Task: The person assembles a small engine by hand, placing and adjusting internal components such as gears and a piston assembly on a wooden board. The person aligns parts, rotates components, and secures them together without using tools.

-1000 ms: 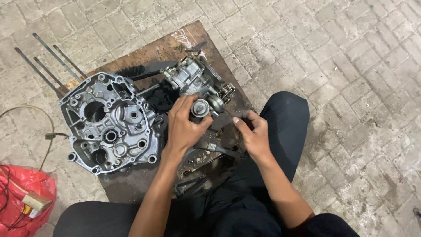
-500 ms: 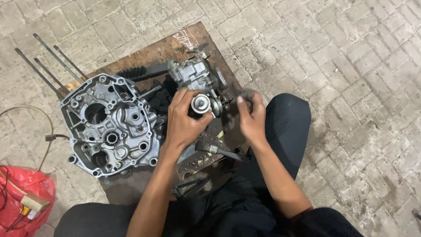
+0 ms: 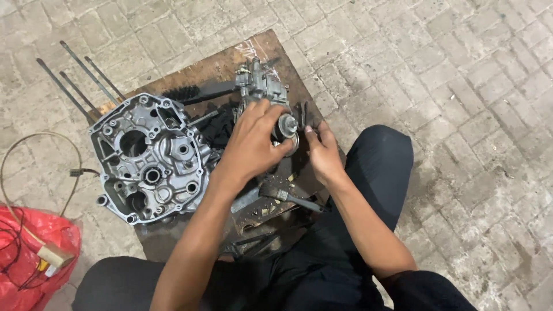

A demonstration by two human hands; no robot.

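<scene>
Floor of grey rectangular paving bricks, worn, dirty joints, darker stains lower right. Brown wooden board lies flat on it as the surface, grimy and oil-dark in the middle, edges chipped. Red plastic bag at lower left on the bricks, thin looped wire beside it. Even, dull light, soft shadows, no walls in view
</scene>
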